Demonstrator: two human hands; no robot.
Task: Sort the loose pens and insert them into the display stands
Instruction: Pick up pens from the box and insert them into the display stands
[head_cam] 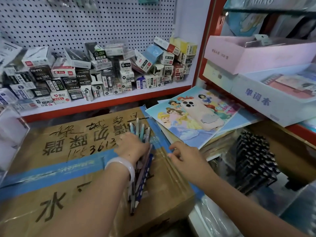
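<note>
Your left hand lies over a bundle of loose pens on top of the taped cardboard box in front of you. Its grip is curled round the bundle, so it is holding the pens; their ends stick out past your fingers towards the shelf and back under your wrist, where a pale bangle sits. One pen in the bundle has a blue barrel with white dots. Your right hand rests just beside the bundle, on the box's right edge near the blue tape; its grip is loosely curled and holds nothing, with the fingertips pointing towards the pens.

To the right of the box, lower down, stands a block of dark pens packed upright in rows. Just beyond your right hand lies a stack of cartoon princess picture sheets, and a phone in a pale case lies face down on top of it.

Farther back, on the white shelf with a red edge, a jumble of small pen boxes is piled against the pegboard. On the right, a white carton with blue writing and a pink carton sit on the red-framed rack.
</note>
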